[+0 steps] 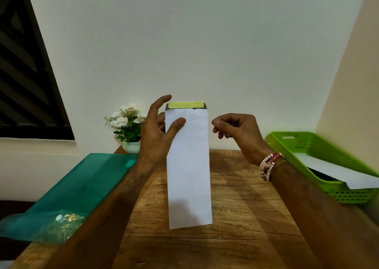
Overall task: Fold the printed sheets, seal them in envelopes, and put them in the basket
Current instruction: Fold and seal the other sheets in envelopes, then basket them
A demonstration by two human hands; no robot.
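Envelope [188, 166] pinched upright by left hand [155, 133], right hand [235, 133] beside it.

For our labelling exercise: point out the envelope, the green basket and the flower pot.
envelope [188, 166]: head view, middle of its white face.
green basket [348, 195]: head view, its perforated near wall.
flower pot [131, 146]: head view, front of the white pot.

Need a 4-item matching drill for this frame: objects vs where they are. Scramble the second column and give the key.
Things:
1. envelope
2. basket
3. teal folder
4. flower pot

Places:
A. back of the table, by the wall
B. right side, white paper inside
C. upright in the left hand grip
D. left side of the table

Pairs: 1-C, 2-B, 3-D, 4-A
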